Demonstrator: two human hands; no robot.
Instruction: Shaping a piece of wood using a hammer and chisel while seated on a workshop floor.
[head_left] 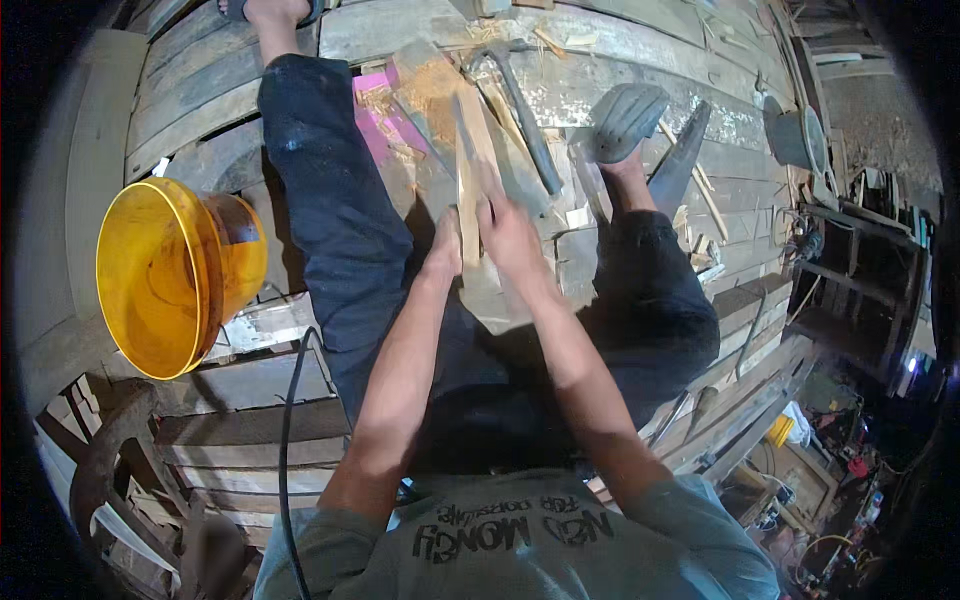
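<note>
Between my legs, a narrow strip of pale wood (469, 225) points away from me over the plank floor. My left hand (445, 247) is closed at the near left edge of the strip, its fingers partly hidden. Just right of it, my right hand (510, 238) is closed around a long, thin blade-like tool (480, 150), smeared by motion, lying along the wood. Its exact kind cannot be made out. Beyond them lies a dark hammer-like tool (530, 125) with a curved head, its handle slanting toward my right foot.
A yellow bucket (150, 280) lies tipped on the left. Pink sheet material (385, 125) and brown sawdust (430, 85) are beyond my hands. A handsaw (685, 150) rests beside my sandalled right foot (628, 120). A black cable (288, 450) runs at lower left; clutter fills the lower right.
</note>
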